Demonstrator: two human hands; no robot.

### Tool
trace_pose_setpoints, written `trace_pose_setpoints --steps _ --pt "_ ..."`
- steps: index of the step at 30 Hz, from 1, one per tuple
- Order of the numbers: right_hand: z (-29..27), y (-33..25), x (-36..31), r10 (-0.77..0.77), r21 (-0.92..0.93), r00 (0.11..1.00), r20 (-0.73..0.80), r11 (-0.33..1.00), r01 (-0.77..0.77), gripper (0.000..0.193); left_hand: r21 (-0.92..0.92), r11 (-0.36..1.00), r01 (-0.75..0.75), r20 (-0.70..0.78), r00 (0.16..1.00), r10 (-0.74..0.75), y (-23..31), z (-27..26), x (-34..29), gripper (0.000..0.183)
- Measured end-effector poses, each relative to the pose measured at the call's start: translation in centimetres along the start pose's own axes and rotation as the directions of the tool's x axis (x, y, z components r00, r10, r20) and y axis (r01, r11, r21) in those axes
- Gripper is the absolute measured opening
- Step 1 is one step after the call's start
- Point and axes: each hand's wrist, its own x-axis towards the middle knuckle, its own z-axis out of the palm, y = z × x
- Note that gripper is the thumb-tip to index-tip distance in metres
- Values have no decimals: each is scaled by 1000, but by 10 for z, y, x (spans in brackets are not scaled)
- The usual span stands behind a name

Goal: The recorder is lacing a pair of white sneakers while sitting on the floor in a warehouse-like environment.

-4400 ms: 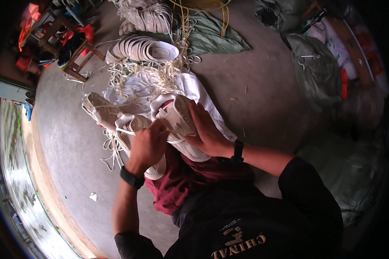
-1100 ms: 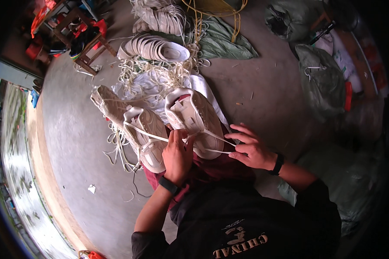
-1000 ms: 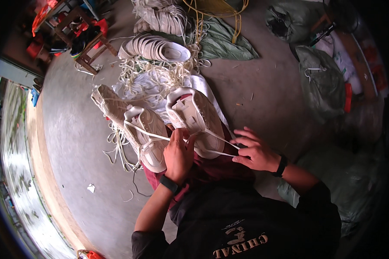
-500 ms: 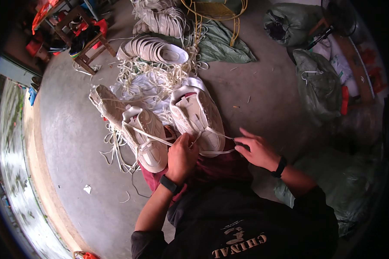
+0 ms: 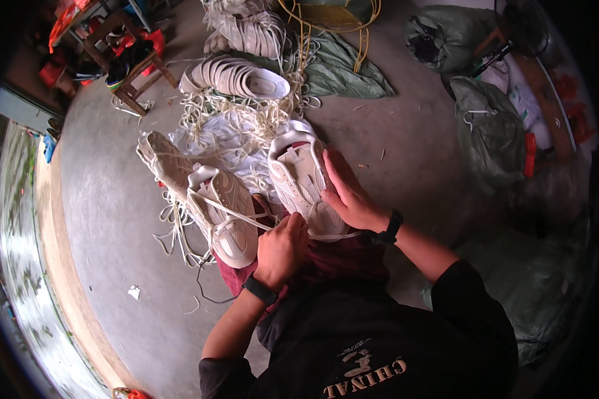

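Two cream sneakers lie across my lap, toes toward me. The left sneaker (image 5: 221, 216) has a pale flat shoelace (image 5: 245, 215) stretched from it to my left hand (image 5: 283, 247). That hand is closed with the fingertips pinched around lace, just beside the toe of the right sneaker (image 5: 299, 174). My right hand (image 5: 354, 198) lies along the right sneaker's outer side, fingers stretched out and thumb apart over its lacing area. Its fingertips touch the upper. Part of the right sneaker's toe is hidden behind my hands.
Another cream sneaker (image 5: 163, 159) leans beyond the left one. Tangled pale laces (image 5: 246, 120) spread over white cloth ahead, with a row of nested shoe uppers (image 5: 219, 74) behind. Farther off stand a yellow metal-framed stool (image 5: 306, 40) and a wooden chair (image 5: 136, 80). Green sacks (image 5: 489, 136) sit at right.
My right hand has moved left and away from me, from the lace end onto the right sneaker's side. The right sneaker has shifted slightly right. My left hand keeps its pinch, slightly lower.
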Motion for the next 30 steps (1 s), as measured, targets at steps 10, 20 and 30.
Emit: trace_pose_setpoints --steps 10,20,30 --pt "8 11 0 1 60 1000 -18 998 0 68 271 961 -54 -63 995 73 -8 -46 9 11" --pt "6 26 -9 35 165 997 -68 986 -23 66 428 903 31 -105 994 16 -22 -154 -46 9" --pt "12 5 -16 0 214 997 -79 977 17 63 532 777 336 -277 937 -214 -86 -251 -154 13"
